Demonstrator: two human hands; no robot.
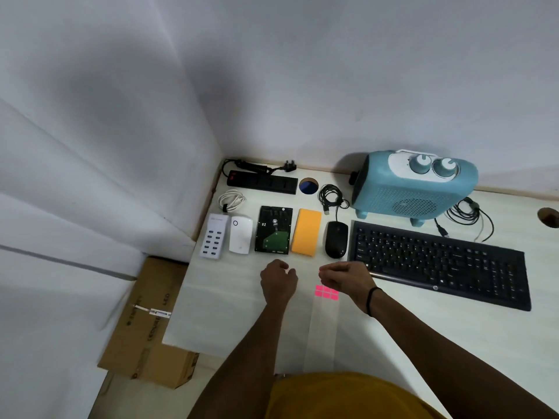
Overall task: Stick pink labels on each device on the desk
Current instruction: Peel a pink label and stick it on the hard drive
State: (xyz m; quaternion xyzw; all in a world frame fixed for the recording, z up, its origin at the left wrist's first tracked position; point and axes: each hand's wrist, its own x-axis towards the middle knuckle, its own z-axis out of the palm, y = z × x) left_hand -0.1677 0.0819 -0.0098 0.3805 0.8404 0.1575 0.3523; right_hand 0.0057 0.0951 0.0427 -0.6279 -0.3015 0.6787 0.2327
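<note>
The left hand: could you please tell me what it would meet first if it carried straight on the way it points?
Probably the hard drive. The left hand points away from the person toward it, with bare desk between; its height above the desk is unclear.

The right hand (344, 278) covers part of the pink label sheet (326, 291). The surface (230, 313) is cut off at the right frame edge. Print on the cardboard box (145, 325), lower left, is too blurred to read.

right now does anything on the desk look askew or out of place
Nothing looks spilled or damaged. The keyboard sits at a slant, unlike the neat row from USB charging hub to mouse. No pink labels appear on any device yet.
</note>
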